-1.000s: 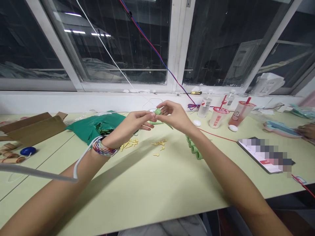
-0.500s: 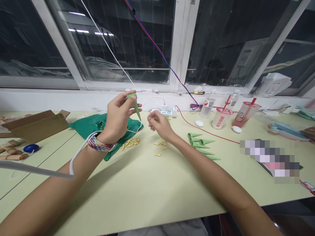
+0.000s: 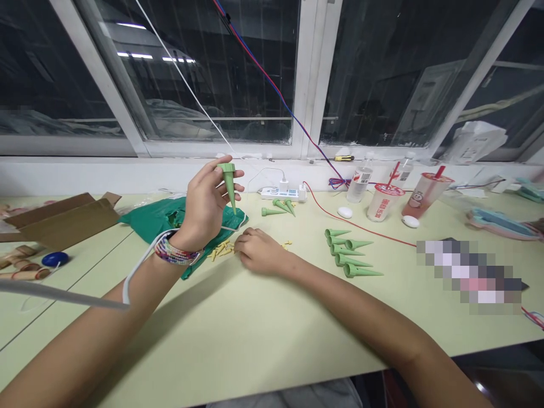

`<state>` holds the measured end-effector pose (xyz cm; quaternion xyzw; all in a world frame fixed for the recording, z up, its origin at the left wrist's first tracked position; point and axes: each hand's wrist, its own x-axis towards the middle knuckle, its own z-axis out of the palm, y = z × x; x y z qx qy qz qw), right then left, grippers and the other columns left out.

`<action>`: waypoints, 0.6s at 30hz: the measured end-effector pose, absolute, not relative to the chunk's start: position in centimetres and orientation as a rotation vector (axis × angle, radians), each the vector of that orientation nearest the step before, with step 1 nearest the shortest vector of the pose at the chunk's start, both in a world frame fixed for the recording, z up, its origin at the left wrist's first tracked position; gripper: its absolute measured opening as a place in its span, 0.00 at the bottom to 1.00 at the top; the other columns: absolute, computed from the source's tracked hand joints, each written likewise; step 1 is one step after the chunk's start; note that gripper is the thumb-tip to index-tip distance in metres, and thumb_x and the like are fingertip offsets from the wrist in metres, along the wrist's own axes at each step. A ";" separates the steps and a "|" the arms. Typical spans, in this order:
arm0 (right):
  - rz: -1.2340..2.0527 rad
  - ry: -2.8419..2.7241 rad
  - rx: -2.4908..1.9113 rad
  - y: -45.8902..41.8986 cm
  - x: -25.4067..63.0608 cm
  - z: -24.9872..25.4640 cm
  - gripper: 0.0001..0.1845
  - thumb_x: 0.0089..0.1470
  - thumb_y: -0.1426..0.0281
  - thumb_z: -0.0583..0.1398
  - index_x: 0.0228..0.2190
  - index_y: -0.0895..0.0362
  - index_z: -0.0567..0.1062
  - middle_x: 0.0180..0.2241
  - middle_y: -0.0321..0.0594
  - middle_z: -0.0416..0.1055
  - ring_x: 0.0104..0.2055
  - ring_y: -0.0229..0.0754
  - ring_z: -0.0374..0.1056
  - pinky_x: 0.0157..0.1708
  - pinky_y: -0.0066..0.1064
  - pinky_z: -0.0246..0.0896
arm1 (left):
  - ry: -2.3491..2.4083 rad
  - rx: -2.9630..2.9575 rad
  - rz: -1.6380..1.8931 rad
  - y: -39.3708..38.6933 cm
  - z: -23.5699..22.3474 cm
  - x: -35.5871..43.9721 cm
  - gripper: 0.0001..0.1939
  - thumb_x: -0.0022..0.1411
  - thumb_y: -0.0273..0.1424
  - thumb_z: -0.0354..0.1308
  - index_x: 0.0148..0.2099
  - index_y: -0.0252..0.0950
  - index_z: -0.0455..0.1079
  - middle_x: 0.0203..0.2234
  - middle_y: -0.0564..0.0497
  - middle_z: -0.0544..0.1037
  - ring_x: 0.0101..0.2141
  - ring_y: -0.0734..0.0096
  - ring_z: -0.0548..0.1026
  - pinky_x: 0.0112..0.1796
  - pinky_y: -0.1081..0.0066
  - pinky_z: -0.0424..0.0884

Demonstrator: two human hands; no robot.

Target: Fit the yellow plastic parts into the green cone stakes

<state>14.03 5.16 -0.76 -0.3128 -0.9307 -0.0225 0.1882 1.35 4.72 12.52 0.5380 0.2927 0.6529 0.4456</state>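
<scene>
Raised above the table, my left hand (image 3: 206, 198) holds a green plastic plant-watering spike (image 3: 229, 184), wide end up and tip pointing down. My right hand (image 3: 259, 252) is low on the table with its fingers curled in at the small yellow plastic pieces (image 3: 221, 249). Its fingertips are partly hidden, so what they pinch does not show. Several more green spikes (image 3: 352, 249) lie in a group to the right of my right arm. A few others (image 3: 278, 208) rest by the power strip. Under my left wrist lies a green plastic bag (image 3: 148, 218).
A power strip (image 3: 272, 194) sits at the wall, with a red cable running right. Drink cups (image 3: 385, 204), a water bottle (image 3: 360, 181) and white egg-shaped objects (image 3: 344, 212) stand back right. A cardboard box (image 3: 68, 218) lies left. A white cord loops past my left wrist.
My right hand has moved down and left, from the air to the yellow pieces on the table. The spike in my left hand is now more upright.
</scene>
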 end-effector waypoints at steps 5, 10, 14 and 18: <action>-0.127 -2.597 -0.984 5.4 14.1 -0.8 0.13 0.67 0.74 0.55 0.39 0.59 0.81 0.41 0.48 0.77 0.47 0.51 0.66 0.49 0.39 0.60 | 0.734 1.326 1.595 4.5 12.4 1.5 0.15 0.68 0.34 0.57 0.53 0.37 0.77 0.38 0.45 0.82 0.30 0.67 0.77 0.31 0.68 0.73; -0.110 -2.605 -1.052 5.9 14.3 -1.4 0.13 0.68 0.72 0.56 0.42 0.57 0.82 0.40 0.47 0.77 0.46 0.51 0.66 0.47 0.39 0.61 | 0.744 1.280 1.564 4.6 12.2 1.6 0.15 0.70 0.32 0.54 0.53 0.36 0.77 0.36 0.45 0.82 0.29 0.67 0.76 0.31 0.68 0.72; -0.127 -2.613 -1.047 6.3 14.3 -1.7 0.16 0.70 0.71 0.54 0.42 0.56 0.82 0.40 0.45 0.76 0.45 0.49 0.67 0.46 0.38 0.60 | 0.767 1.263 1.550 4.7 12.2 1.6 0.14 0.71 0.32 0.53 0.51 0.36 0.78 0.34 0.45 0.82 0.28 0.67 0.76 0.30 0.68 0.71; -0.147 -2.618 -1.072 6.4 14.4 -1.6 0.14 0.70 0.72 0.53 0.42 0.56 0.80 0.40 0.46 0.76 0.44 0.50 0.68 0.43 0.39 0.61 | 0.767 1.293 1.556 4.8 12.2 1.6 0.13 0.70 0.34 0.56 0.49 0.37 0.79 0.34 0.45 0.82 0.28 0.67 0.75 0.29 0.68 0.70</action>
